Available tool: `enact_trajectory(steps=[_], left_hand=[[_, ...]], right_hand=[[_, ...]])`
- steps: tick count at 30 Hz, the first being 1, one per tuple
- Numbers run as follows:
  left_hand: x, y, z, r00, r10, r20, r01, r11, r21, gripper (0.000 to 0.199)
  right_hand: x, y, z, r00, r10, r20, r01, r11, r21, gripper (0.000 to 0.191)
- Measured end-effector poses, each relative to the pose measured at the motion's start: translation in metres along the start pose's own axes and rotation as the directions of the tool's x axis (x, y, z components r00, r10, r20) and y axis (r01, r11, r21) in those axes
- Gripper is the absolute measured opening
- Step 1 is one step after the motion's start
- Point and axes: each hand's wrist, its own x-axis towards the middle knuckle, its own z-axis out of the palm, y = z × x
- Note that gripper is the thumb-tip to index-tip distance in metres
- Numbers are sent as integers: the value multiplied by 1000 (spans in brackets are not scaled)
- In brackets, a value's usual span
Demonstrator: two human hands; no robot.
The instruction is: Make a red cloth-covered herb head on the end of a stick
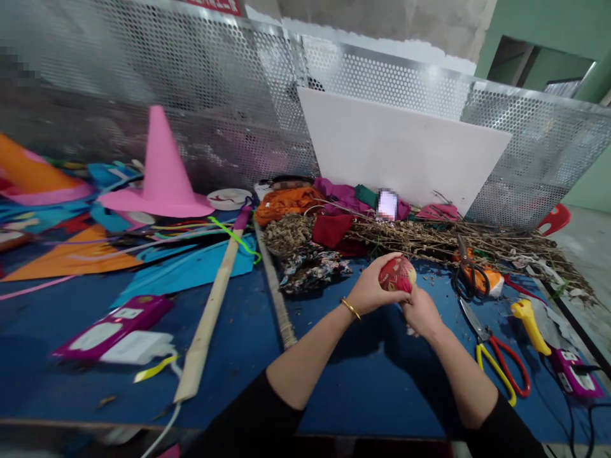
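Observation:
A rounded bundle of red patterned cloth with a yellowish patch (397, 275) is held up over the blue table. My left hand (375, 286) wraps round its left side, thumb along the underside, with a gold bangle on the wrist. At the bundle's lower right, my right hand (421, 312) is closed, its fingers pinching the bottom of the cloth. The tips of the right fingers are partly hidden. Behind the hands lie a dark floral cloth (312, 270) and a red cloth (331, 230).
Dry stalks (410, 236) run along the back. Red-and-yellow scissors (487, 337), black scissors (470, 273) and a yellow-handled tool (531, 324) lie right. Leftward are a wooden stick (210, 318), a pink cone hat (165, 168) and a purple power strip (114, 327). A lit phone (387, 205) stands behind.

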Motion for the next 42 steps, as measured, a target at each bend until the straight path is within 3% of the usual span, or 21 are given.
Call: enact_trajectory(steps=[3, 6, 9, 14, 17, 19, 21, 23, 25, 28, 31, 33, 35, 36, 38, 40, 42], left_hand=[[2, -4, 4, 990, -131, -47, 113, 955, -276, 75], [2, -7, 9, 970, -236, -62, 186, 879, -440, 68], [-1, -5, 14, 942, -336, -9, 279, 798, -534, 65], [-5, -4, 15, 909, -408, 84, 375, 715, -590, 55], [-1, -11, 13, 888, -431, 162, 446, 718, -535, 53], [3, -15, 10, 893, -423, 152, 443, 769, -462, 57], [5, -16, 5, 943, -322, 78, 326, 857, -398, 66], [3, -12, 1, 989, -149, 27, 148, 919, -366, 74], [-1, -5, -2, 999, -24, 26, 32, 927, -373, 68], [-8, 5, 1, 1000, 11, 10, -6, 925, -380, 50], [-6, 5, 7, 999, -24, -45, 8, 946, -323, 43], [0, 0, 5, 991, -69, -115, 50, 985, -164, 38], [9, -6, -8, 956, -46, -288, 94, 984, 154, 40], [14, -9, -19, 918, 31, -396, 115, 934, 339, 40], [25, -11, -44, 851, 124, -510, 275, 722, 635, 40], [36, -12, -70, 838, 107, -535, 439, 451, 777, 43], [47, -13, -88, 852, 129, -508, 471, 237, 850, 57]], right_hand=[[-1, -4, -8, 999, -44, 7, 44, 967, -251, 30], [-4, -8, -19, 996, -89, -6, 79, 907, -414, 31], [-7, -10, -29, 984, -177, 16, 159, 840, -518, 45], [-9, -10, -28, 951, -304, 61, 279, 755, -593, 38], [-7, -7, -23, 953, -292, 80, 284, 773, -567, 37], [-4, -4, -22, 968, -245, 52, 236, 823, -517, 36], [-2, -1, -24, 979, -203, -1, 185, 895, -406, 35], [-1, 1, -25, 983, -180, -37, 166, 954, -250, 35], [-2, 1, -24, 982, -178, -55, 173, 981, -93, 36], [-4, -1, -18, 978, -196, -74, 202, 975, 87, 37], [-2, 0, -10, 985, -154, -71, 165, 969, 184, 39], [2, 3, -9, 993, -76, -90, 92, 978, 186, 40], [8, 9, -11, 985, -15, -169, 41, 988, 150, 39], [11, 12, -13, 975, 5, -222, 26, 990, 139, 39], [16, 20, -18, 950, 52, -308, 2, 985, 173, 42], [20, 26, -21, 936, 110, -333, -17, 962, 273, 48], [24, 30, -19, 937, 145, -317, -22, 933, 359, 51]])
